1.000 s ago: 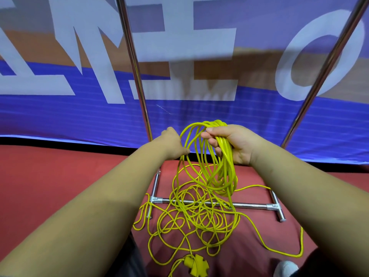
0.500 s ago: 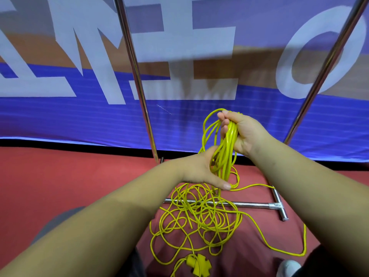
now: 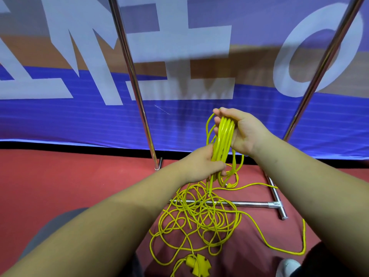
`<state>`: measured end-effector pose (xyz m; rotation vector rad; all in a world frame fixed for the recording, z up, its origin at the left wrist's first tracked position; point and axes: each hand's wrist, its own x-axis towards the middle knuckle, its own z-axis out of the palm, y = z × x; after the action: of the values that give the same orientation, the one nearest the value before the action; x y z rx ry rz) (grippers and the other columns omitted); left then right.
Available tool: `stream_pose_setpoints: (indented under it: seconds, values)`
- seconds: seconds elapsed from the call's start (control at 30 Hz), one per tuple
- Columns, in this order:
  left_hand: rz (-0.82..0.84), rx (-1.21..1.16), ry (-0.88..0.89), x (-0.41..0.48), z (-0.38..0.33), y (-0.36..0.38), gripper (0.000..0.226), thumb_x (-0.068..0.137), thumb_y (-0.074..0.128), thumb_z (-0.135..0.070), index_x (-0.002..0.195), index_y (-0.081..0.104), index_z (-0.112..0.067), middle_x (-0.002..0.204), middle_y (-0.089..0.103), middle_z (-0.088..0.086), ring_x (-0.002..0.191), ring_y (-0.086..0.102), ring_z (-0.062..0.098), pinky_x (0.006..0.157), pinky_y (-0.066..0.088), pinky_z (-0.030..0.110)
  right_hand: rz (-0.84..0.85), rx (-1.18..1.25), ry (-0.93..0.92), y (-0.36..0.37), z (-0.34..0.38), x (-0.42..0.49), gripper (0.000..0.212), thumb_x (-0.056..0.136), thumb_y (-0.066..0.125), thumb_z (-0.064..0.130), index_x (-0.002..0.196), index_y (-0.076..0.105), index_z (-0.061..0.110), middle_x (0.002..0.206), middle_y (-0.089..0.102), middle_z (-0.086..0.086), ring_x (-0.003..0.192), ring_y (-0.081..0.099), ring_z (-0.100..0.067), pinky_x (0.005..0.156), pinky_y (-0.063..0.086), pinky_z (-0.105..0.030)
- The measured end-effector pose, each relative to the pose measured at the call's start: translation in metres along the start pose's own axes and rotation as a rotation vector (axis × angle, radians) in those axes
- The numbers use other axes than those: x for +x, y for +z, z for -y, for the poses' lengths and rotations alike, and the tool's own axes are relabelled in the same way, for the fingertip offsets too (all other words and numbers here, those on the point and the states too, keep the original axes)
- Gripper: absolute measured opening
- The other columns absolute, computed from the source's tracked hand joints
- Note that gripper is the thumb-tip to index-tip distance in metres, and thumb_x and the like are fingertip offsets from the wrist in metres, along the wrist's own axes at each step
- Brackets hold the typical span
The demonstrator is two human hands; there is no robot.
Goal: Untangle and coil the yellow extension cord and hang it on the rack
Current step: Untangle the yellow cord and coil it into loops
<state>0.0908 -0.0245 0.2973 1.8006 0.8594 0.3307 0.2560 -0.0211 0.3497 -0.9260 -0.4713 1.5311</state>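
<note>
My right hand [image 3: 242,132] grips the top of a bundle of yellow extension cord [image 3: 224,136] loops, held upright in front of the banner. Below it, my left hand [image 3: 201,166] grips the same bundle around its lower part, squeezing the loops together. More of the cord lies in a loose tangle [image 3: 199,218] on the red floor, draped over the rack's floor bar. A yellow multi-outlet socket end [image 3: 196,265] lies at the bottom edge. The metal rack [image 3: 130,76] rises behind my hands as two shiny poles.
The rack's right pole [image 3: 327,56] slants up to the right, and its floor crossbar [image 3: 251,203] ends in a T-joint. A blue, white and orange banner [image 3: 60,116] hangs behind. A white shoe tip [image 3: 287,266] shows at the bottom right.
My left hand left the cord's side, came under my right hand and closed around the loops, drawing them into a narrow bundle. My right hand rose with the coil.
</note>
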Motion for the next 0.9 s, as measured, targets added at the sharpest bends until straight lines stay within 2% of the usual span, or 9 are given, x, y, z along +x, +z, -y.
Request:
stream_pose_setpoints:
  seconds: [0.1,0.2,0.33,0.47,0.6,0.7,0.77,0.8,0.9]
  values:
    - [-0.039,-0.019,0.01,0.001,-0.006,0.001,0.017,0.097,0.059,-0.011,0.108,0.051,-0.021,0.083,0.076,0.004,0.095,0.074,0.04,0.083,0.059,0.063,0.074,-0.104,0.051,-0.001,0.0,-0.007,0.032,0.102,0.064,0.024,0.081,0.084,0.009,0.085,0.075,-0.005,0.074,0.074,-0.015,0.075,0.064,-0.033]
    - [-0.003,-0.015,0.02,0.002,-0.007,0.007,0.017,0.1,0.06,-0.012,0.112,0.049,-0.018,0.088,0.076,0.009,0.094,0.074,0.041,0.081,0.059,0.063,0.035,-0.125,0.072,-0.001,0.0,-0.006,0.019,0.099,0.07,0.023,0.089,0.077,0.008,0.081,0.074,-0.002,0.074,0.075,-0.016,0.077,0.066,-0.036]
    - [0.099,0.044,0.009,0.005,-0.001,0.009,0.043,0.091,0.078,-0.032,0.12,0.053,-0.013,0.1,0.077,0.011,0.095,0.076,0.033,0.086,0.061,0.053,-0.005,-0.223,0.074,-0.002,0.002,0.0,0.007,0.101,0.066,0.02,0.098,0.067,0.014,0.072,0.063,0.004,0.057,0.061,-0.01,0.058,0.058,-0.028]
    - [0.205,0.073,-0.153,0.008,0.012,-0.013,0.068,0.087,0.084,-0.022,0.143,0.046,-0.01,0.127,0.068,0.009,0.116,0.069,0.013,0.096,0.057,0.031,0.013,-0.358,0.047,-0.002,0.007,-0.001,0.008,0.102,0.056,0.016,0.094,0.058,0.018,0.065,0.049,0.006,0.044,0.041,-0.007,0.043,0.04,-0.022]
    - [-0.025,0.282,-0.243,0.016,0.026,-0.048,0.017,0.091,0.069,-0.014,0.105,0.068,-0.004,0.096,0.076,0.011,0.083,0.068,0.023,0.075,0.057,0.037,0.031,-0.369,0.064,0.0,0.011,-0.005,0.017,0.102,0.054,0.015,0.086,0.054,0.021,0.063,0.04,0.008,0.04,0.031,-0.007,0.041,0.031,-0.021]
    - [-0.146,0.504,-0.408,0.018,0.035,-0.066,0.023,0.092,0.068,-0.028,0.088,0.059,-0.007,0.082,0.066,0.018,0.064,0.054,0.028,0.058,0.047,0.03,0.021,-0.353,0.076,0.002,0.014,-0.007,0.014,0.104,0.052,0.017,0.09,0.055,0.021,0.061,0.036,0.009,0.038,0.027,-0.006,0.038,0.027,-0.02]
    - [-0.135,0.507,-0.537,0.018,0.051,-0.073,0.042,0.092,0.072,-0.045,0.11,0.052,-0.013,0.102,0.068,0.018,0.078,0.063,0.03,0.074,0.053,0.034,0.026,-0.336,0.088,0.003,0.016,-0.007,0.012,0.105,0.05,0.019,0.095,0.057,0.02,0.059,0.034,0.01,0.037,0.025,-0.005,0.037,0.025,-0.019]
    - [-0.113,0.485,-0.569,0.017,0.057,-0.074,0.058,0.091,0.072,-0.051,0.13,0.046,-0.017,0.125,0.066,0.018,0.101,0.067,0.032,0.091,0.055,0.039,0.031,-0.323,0.095,0.003,0.017,-0.008,0.012,0.105,0.05,0.019,0.097,0.058,0.02,0.058,0.033,0.01,0.036,0.025,-0.004,0.037,0.023,-0.019]
    - [-0.028,0.494,-0.527,0.019,0.078,-0.068,0.09,0.093,0.072,-0.047,0.163,0.021,-0.024,0.162,0.04,0.011,0.143,0.046,0.033,0.117,0.04,0.047,0.066,-0.286,0.112,0.005,0.02,-0.011,0.014,0.105,0.047,0.018,0.097,0.058,0.019,0.054,0.031,0.01,0.034,0.023,-0.003,0.036,0.02,-0.019]
